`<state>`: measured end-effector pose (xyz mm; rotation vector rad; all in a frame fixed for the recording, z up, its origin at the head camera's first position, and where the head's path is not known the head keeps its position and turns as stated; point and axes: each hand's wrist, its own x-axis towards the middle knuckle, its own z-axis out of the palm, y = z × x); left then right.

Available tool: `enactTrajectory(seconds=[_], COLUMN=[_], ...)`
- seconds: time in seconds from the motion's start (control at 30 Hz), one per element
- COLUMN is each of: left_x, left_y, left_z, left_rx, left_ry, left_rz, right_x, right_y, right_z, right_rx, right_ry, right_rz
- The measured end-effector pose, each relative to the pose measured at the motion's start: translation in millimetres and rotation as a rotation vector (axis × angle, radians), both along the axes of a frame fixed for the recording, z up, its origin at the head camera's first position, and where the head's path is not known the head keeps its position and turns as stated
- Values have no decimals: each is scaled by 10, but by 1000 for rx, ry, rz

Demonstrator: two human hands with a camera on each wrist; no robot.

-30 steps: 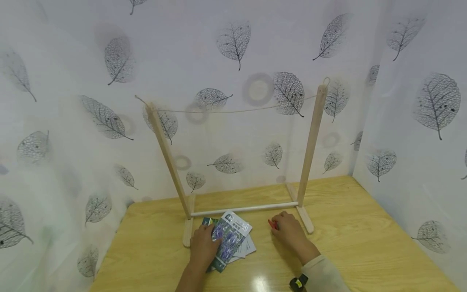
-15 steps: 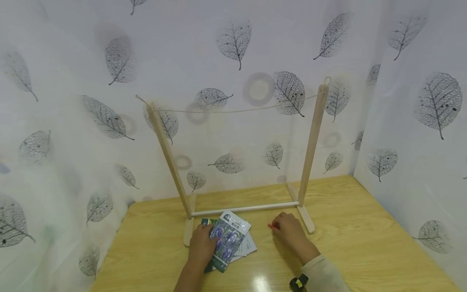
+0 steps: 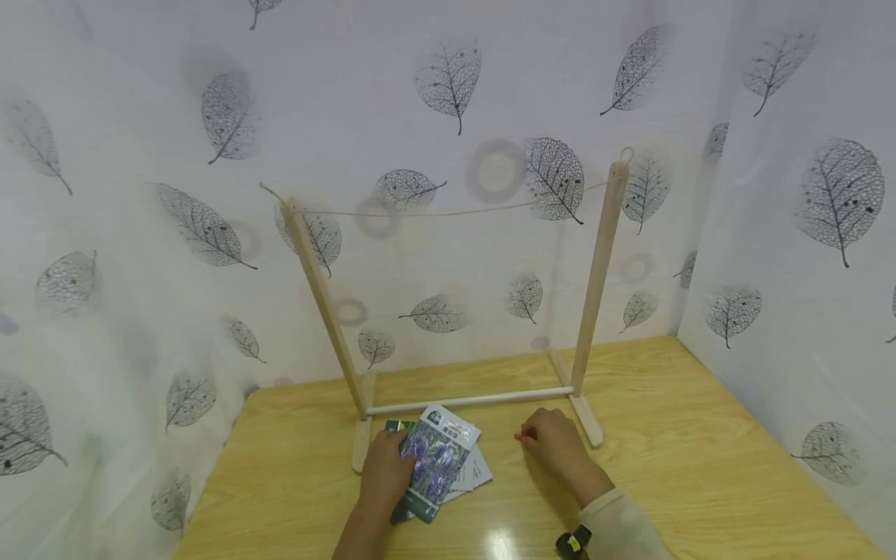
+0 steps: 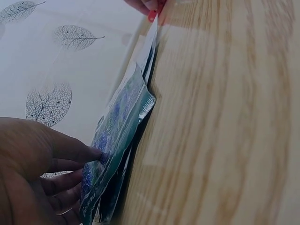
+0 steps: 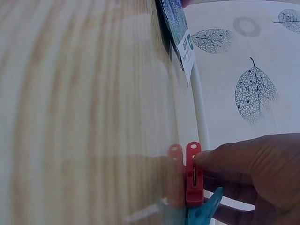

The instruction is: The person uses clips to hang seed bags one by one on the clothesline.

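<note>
My left hand (image 3: 387, 474) pinches the top seed packet (image 3: 441, 459) near its left edge, thumb on the printed front, fingers behind it. The packet shows purple flowers and a white band. Beneath it lie white packets (image 3: 479, 470) and a dark green one (image 3: 399, 426), mostly covered. To the right, my right hand (image 3: 556, 447) is low over the table and pinches a red clothespin (image 5: 194, 180). A teal clothespin (image 5: 205, 211) sits right below the red one in the right wrist view, close by the fingers.
Behind the hands stands a wooden frame with a left post (image 3: 325, 311), a right post (image 3: 599, 288) and a white bottom bar (image 3: 469, 400). A thin string (image 3: 434, 214) spans the post tops. Leaf-printed curtain (image 3: 448, 264) borders the wooden table (image 3: 700, 467).
My left hand and the top packet have shifted slightly left. My right fingers have drawn in around the red clothespin, which shows less in the head view; the right arm stays in place.
</note>
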<state>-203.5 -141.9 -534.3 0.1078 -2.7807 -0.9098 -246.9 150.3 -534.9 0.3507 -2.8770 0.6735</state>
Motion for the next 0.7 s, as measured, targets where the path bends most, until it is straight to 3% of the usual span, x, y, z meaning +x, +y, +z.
enactTrajectory(seconds=[0.4,0.7], left_x=[4,-22], left_y=[-35,-96], left_z=[34,62], left_rx=[65,150], left_ry=[-25,-76], left_rz=[-4,-7], right_x=[3,-46], right_y=[2,-8], right_z=[21,-41], right_rx=[-75,-56], right_ry=[-27,152], right_rz=[-5,43])
